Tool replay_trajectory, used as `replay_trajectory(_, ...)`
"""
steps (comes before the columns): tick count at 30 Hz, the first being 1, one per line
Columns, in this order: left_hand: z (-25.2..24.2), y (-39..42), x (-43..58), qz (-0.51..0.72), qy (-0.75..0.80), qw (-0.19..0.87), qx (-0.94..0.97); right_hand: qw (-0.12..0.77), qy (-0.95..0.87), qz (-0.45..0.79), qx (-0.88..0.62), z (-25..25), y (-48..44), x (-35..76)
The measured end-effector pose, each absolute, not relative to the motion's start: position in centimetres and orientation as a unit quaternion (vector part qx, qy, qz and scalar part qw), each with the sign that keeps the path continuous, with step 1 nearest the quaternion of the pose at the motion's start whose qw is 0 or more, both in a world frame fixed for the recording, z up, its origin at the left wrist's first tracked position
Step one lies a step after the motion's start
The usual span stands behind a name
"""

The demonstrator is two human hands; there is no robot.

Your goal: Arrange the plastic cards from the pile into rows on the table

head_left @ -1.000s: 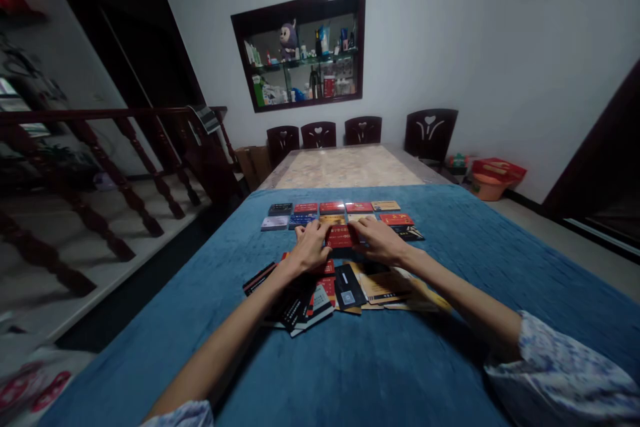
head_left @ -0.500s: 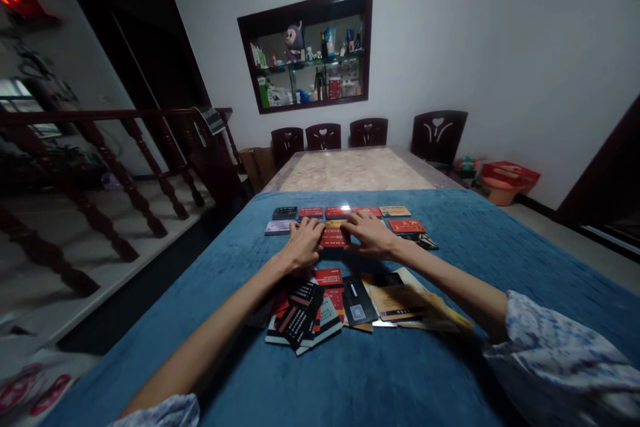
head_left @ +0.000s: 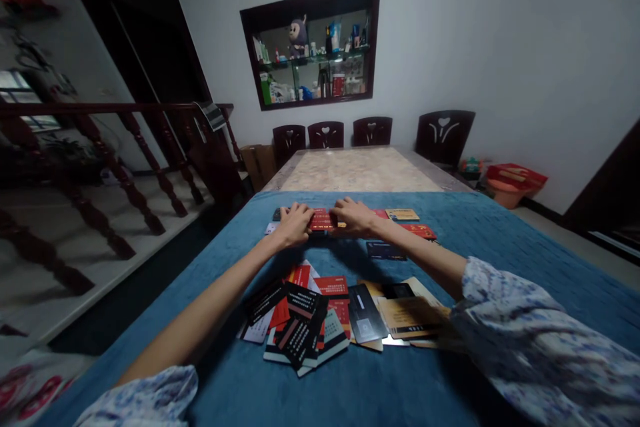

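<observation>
Both arms reach far forward over a blue cloth (head_left: 500, 227). My left hand (head_left: 292, 223) and my right hand (head_left: 354, 216) each pinch an end of a red card (head_left: 322, 220), held among rows of cards laid out at the far part of the cloth. The hands cover most of those rows; a tan card (head_left: 403, 215), a red card (head_left: 421, 231) and a dark card (head_left: 385, 251) show to the right. Close to me lies a loose heap of cards (head_left: 320, 315), red, black and tan, overlapping.
Beyond the cloth the table's marble top (head_left: 357, 170) is bare, with several dark chairs (head_left: 444, 133) along its far end. A wall niche (head_left: 314, 47) holds bottles and a plush toy. A wooden railing (head_left: 125, 147) runs on the left. A red basin (head_left: 515, 181) sits on the floor at right.
Both hands have carried the red card forward, from the near row of laid cards to the far rows. The view has tilted, so the near heap sits lower.
</observation>
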State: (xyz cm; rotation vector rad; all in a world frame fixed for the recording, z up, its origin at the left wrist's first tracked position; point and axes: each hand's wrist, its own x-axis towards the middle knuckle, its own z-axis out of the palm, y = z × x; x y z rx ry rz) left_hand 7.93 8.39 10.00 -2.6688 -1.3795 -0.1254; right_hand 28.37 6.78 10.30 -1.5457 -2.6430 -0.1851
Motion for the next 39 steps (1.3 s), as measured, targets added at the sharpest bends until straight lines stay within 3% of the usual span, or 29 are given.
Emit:
replay_trajectory(13, 10.7, 13.7, 7.9, -0.029, -0.479, 0.077, -0.874, 0.016, -0.838, -0.057, -0.542, 11.5, 11.2, 26.9)
replay_trajectory(39, 7.7, 19.8, 8.1, 0.033, -0.52, -0.017, -0.853, -0.038, -0.833, 0.002, -0.551, 8.0, 17.2, 26.3)
